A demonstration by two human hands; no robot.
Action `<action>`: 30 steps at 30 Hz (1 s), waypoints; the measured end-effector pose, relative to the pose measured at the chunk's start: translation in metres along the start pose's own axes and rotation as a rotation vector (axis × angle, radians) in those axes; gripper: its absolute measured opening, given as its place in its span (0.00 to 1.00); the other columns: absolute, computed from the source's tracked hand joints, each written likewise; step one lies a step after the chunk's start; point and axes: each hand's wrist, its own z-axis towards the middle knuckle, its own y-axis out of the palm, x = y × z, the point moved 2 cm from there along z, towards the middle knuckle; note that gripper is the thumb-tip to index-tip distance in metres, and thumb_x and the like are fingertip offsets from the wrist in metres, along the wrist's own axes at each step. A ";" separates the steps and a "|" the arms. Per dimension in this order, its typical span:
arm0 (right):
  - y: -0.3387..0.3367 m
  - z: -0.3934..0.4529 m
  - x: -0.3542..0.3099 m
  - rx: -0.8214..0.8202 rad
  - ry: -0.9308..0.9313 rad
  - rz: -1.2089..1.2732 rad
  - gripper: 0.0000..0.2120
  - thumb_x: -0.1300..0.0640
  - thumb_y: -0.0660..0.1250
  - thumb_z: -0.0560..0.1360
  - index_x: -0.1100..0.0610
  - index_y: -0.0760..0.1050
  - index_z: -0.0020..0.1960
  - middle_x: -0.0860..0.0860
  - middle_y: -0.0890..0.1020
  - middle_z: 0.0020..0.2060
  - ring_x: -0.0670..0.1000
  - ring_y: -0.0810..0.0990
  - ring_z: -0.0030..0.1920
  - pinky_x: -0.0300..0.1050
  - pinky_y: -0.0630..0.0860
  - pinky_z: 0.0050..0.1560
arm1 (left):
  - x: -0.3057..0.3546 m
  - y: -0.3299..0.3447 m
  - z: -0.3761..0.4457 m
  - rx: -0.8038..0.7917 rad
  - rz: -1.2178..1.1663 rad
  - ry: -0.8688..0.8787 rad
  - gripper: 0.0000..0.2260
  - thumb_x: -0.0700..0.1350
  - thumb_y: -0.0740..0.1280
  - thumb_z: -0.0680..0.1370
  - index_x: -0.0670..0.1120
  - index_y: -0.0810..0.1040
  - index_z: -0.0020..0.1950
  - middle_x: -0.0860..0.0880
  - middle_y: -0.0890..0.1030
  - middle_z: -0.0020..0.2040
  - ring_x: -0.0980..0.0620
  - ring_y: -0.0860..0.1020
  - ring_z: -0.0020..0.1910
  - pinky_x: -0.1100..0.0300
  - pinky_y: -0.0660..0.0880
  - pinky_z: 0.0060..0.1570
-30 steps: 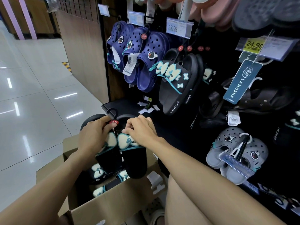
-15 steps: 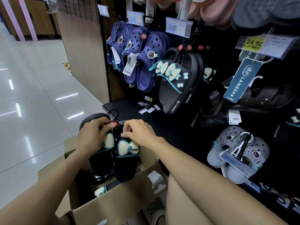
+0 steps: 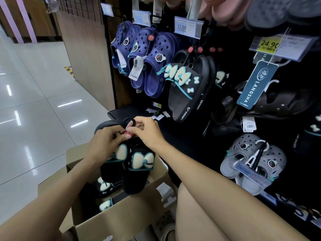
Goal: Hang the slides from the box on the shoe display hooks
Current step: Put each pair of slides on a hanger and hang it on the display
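Over an open cardboard box (image 3: 121,221) with more slides inside, a person holds up a black pair of slides (image 3: 128,167) with pale bows, the left hand (image 3: 104,145) gripping the top of the pair and the right hand (image 3: 147,131) pinching its black hanger hook (image 3: 132,121) beside a red tag (image 3: 126,133). The step in hand looks like readying the hanger; next the pair must be lifted to a free display hook near the matching hung slides (image 3: 187,91), past the navy clogs (image 3: 147,61)
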 end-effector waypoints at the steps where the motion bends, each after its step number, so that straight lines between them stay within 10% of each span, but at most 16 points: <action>1: -0.001 0.001 0.001 0.022 0.001 -0.008 0.03 0.56 0.74 0.71 0.55 0.82 0.42 0.56 0.81 0.34 0.49 0.75 0.36 0.55 0.78 0.47 | 0.001 0.000 0.000 -0.002 0.000 0.005 0.04 0.53 0.72 0.74 0.55 0.79 0.42 0.57 0.77 0.31 0.56 0.73 0.30 0.57 0.68 0.32; 10: -0.007 0.002 0.000 0.191 0.016 -0.050 0.03 0.55 0.73 0.71 0.53 0.81 0.39 0.44 0.76 0.29 0.47 0.74 0.33 0.56 0.79 0.47 | 0.001 -0.001 -0.005 -0.071 0.035 -0.047 0.04 0.45 0.73 0.74 0.52 0.81 0.46 0.55 0.82 0.38 0.56 0.80 0.40 0.70 0.69 0.39; 18: -0.009 0.002 -0.002 0.261 0.012 -0.051 0.02 0.54 0.74 0.71 0.52 0.82 0.41 0.43 0.77 0.29 0.44 0.75 0.34 0.53 0.79 0.47 | -0.001 0.002 -0.010 -0.069 0.155 0.025 0.10 0.41 0.70 0.76 0.52 0.81 0.55 0.56 0.82 0.42 0.55 0.80 0.41 0.55 0.77 0.46; 30: -0.015 -0.001 -0.002 0.302 0.035 -0.064 0.03 0.54 0.74 0.71 0.53 0.84 0.41 0.46 0.80 0.31 0.44 0.78 0.35 0.49 0.80 0.45 | 0.000 0.011 -0.006 -0.121 0.265 0.087 0.11 0.45 0.65 0.80 0.53 0.81 0.60 0.54 0.80 0.57 0.51 0.78 0.54 0.59 0.72 0.50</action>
